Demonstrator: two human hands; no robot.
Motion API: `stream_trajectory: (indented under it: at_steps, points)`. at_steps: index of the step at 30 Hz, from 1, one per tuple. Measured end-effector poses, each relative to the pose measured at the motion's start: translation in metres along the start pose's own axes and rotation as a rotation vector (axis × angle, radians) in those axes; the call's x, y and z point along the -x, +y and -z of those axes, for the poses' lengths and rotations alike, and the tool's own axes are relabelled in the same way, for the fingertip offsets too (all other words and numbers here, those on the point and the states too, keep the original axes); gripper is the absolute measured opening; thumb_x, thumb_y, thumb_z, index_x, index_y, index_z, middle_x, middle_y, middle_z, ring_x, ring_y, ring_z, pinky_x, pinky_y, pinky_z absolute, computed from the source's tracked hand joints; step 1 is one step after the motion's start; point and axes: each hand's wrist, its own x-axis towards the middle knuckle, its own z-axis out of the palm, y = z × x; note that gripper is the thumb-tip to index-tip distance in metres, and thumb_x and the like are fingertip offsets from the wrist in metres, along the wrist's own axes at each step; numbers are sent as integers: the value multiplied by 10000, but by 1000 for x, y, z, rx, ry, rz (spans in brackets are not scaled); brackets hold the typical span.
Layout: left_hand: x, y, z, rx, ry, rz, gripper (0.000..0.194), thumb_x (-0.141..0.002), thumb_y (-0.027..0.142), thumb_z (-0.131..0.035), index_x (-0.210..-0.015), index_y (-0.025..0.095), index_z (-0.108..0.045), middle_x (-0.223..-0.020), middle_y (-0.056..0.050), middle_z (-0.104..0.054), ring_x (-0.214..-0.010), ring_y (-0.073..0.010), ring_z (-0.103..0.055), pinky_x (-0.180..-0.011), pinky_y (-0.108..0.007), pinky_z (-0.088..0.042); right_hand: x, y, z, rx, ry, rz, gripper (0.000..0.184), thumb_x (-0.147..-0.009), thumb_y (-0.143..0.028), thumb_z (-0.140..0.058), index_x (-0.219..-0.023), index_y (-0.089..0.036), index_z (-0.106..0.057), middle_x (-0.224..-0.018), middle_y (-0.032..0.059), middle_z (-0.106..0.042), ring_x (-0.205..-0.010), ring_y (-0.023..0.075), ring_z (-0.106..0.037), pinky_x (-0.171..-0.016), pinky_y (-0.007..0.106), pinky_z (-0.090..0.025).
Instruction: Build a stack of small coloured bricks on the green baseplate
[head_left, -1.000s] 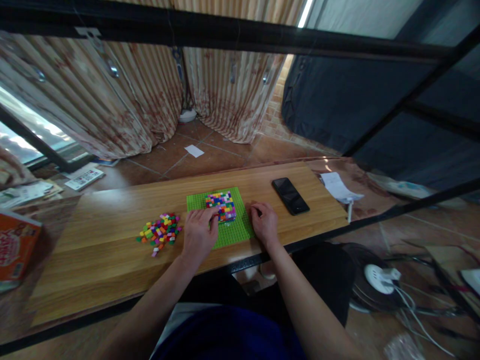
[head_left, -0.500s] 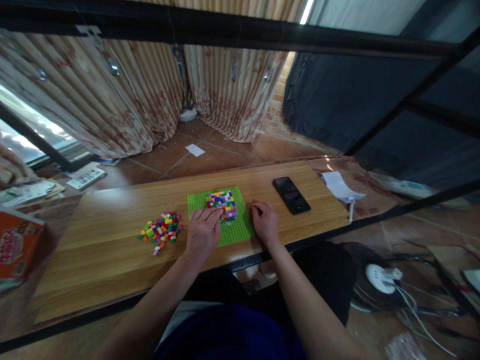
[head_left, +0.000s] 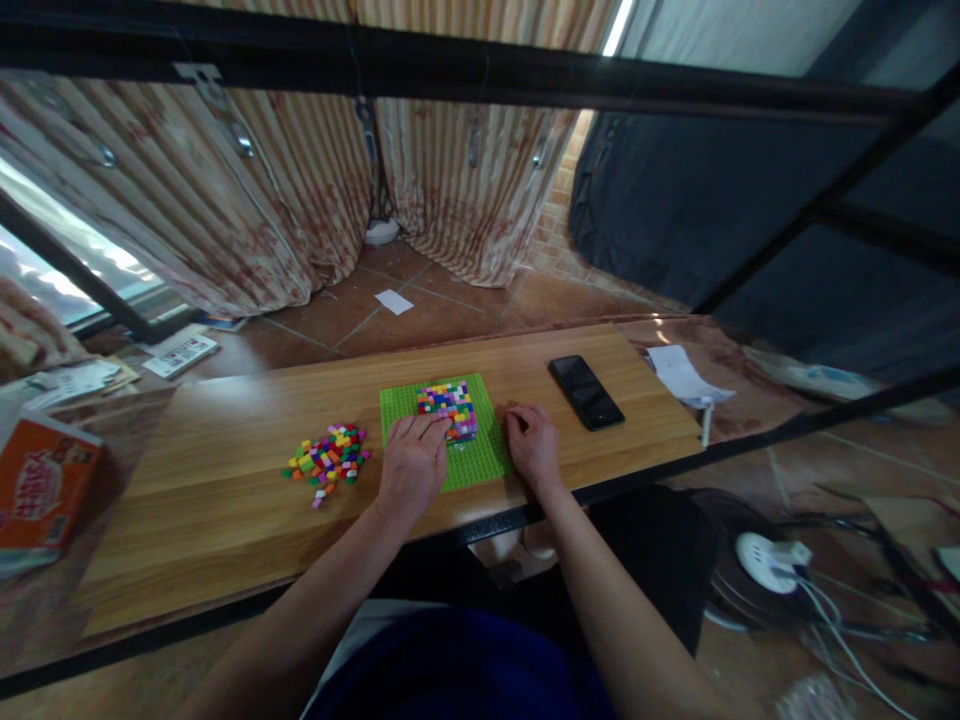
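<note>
A block of many-coloured toy bricks stands on a green studded baseplate. My left hand reaches over the baseplate's left part, fingers bent and close together, their tips at the near side of the block. Whatever the left fingertips pinch is hidden by the hand. At the baseplate's right edge my right hand rests on the table, fingers loosely curled, with nothing visible in it. Left of my left hand lies a loose pile of small coloured bricks.
The wooden table carries a black phone on the right. An orange box stands beyond its left end. Papers lie past the right end. A white power strip with cables is at lower right.
The whole view has shifted slightly, so everything appears a little further right. Both hands keep nearly the same places relative to the block and baseplate.
</note>
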Motion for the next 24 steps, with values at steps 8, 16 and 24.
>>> stream_trajectory:
  at_steps: [8, 16, 24]
  points:
    - [6, 6, 11, 64, -41, 25, 320, -903, 188, -470, -1190, 198, -611, -1108, -91, -666, -1026, -238, -582, -911, -415, -460, 0, 0, 0, 20, 15, 18, 230, -866, -221, -496, -786, -173, -707, -832, 81, -670, -812, 207, -599, -770, 331, -467]
    - [43, -29, 40, 5, -16, 153, 245, -900, 259, -477, -1090, 221, -628, -1068, -83, -679, -1029, -241, -602, -937, -414, -455, 0, 2, 0, 2, 6, 6, 225, -860, -221, -501, -802, -173, -713, -847, 85, -670, -836, 209, -601, -785, 335, -468]
    - [85, -67, 64, -233, 1, 293, 184, -863, 358, -538, -912, 212, -638, -868, -62, -699, -821, -238, -630, -800, -371, -457, 1, -1, 2, -2, -5, 4, 227, -866, -231, -500, -801, -170, -708, -853, 84, -670, -827, 204, -594, -777, 332, -464]
